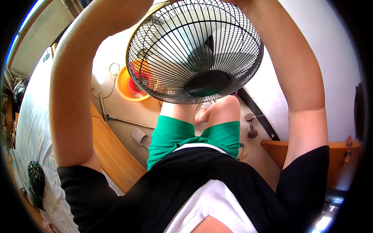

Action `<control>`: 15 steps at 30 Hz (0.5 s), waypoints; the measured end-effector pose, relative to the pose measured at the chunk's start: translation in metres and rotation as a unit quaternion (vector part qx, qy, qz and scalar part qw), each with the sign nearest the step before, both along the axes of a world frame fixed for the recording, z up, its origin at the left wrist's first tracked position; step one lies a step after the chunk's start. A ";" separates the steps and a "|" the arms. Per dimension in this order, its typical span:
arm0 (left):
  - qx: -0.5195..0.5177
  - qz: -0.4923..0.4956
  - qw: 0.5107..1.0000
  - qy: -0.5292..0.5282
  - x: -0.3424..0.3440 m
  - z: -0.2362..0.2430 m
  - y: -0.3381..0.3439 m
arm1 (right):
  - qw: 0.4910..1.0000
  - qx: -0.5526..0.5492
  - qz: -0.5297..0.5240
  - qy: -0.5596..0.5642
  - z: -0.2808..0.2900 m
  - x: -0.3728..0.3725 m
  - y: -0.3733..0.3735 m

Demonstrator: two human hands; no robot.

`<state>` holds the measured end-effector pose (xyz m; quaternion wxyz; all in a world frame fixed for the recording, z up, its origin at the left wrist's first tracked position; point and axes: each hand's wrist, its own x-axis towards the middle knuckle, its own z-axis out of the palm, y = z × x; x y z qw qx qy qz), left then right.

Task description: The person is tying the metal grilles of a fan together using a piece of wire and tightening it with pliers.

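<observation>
A round fan head (206, 50) fills the upper middle of the view, above my knees. Its black wire cage has a dark oval hub cap (208, 83), and pale blades show through the wires. Both my bare arms reach up around it, one on each side. My left hand (144, 3) is almost wholly cut off by the upper edge, left of the cage. At the cage's upper right rim, a sliver of my right hand (243, 3) shows against it. The fingers of both hands are outside the picture, so their grip is hidden.
An orange basin (123, 83) with red things in it sits on the floor beyond my knees. A metal pole (130, 122), a slipper (140, 136) and a dumbbell (251, 126) lie nearby. The bed (35, 128) is left; a wooden piece (303, 149) stands right.
</observation>
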<state>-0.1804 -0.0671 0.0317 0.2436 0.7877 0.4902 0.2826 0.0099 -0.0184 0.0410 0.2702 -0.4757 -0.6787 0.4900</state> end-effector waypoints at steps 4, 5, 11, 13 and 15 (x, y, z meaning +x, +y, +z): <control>0.144 0.038 0.970 0.193 0.011 0.005 -0.018 | 1.000 -0.002 0.003 0.017 0.002 -0.003 0.002; 0.150 0.035 0.965 0.211 0.017 0.006 -0.023 | 1.000 -0.001 -0.012 0.018 0.000 0.001 0.001; 0.226 -0.001 0.932 0.284 0.016 0.007 -0.022 | 0.998 0.023 0.044 0.031 -0.002 0.007 0.006; 0.167 0.009 0.942 0.289 0.024 0.013 -0.027 | 0.998 0.031 0.043 0.034 -0.003 0.005 0.006; 0.148 0.018 0.941 0.304 0.024 0.018 -0.028 | 0.998 0.017 0.041 0.043 -0.001 0.000 0.008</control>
